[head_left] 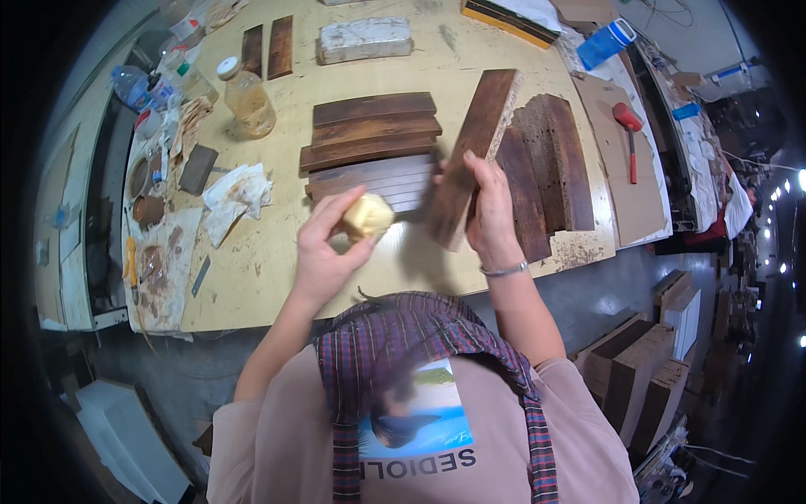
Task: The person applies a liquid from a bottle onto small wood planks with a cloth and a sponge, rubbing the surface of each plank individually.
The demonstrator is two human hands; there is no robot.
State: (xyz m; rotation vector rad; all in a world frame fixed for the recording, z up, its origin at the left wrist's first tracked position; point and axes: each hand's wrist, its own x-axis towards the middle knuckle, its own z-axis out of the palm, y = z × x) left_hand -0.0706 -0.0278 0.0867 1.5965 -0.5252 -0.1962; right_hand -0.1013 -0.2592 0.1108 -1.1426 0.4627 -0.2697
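In my left hand (332,244) is a pale yellow block (368,216), perhaps wax or sponge, gripped between thumb and fingers. My right hand (492,202), with a bracelet at the wrist, grips a dark brown wooden board (477,143) tilted up off the table, its rough light edge facing right. The block and the board are apart. Beyond my hands lie several stacked dark boards (374,126), with greyer strips (378,181) at the near side. Right of the held board, more dark boards (567,160) with rough edges lie side by side.
A yellowish worktable (252,294) carries it all. On its left stand a jar of cloudy liquid (248,101), bottles, a crumpled white cloth (237,197) and a dark block (198,170). A whitish brick-like block (365,39) lies at the back. Rightward are a red mallet (627,118) and blue bottle (604,44).
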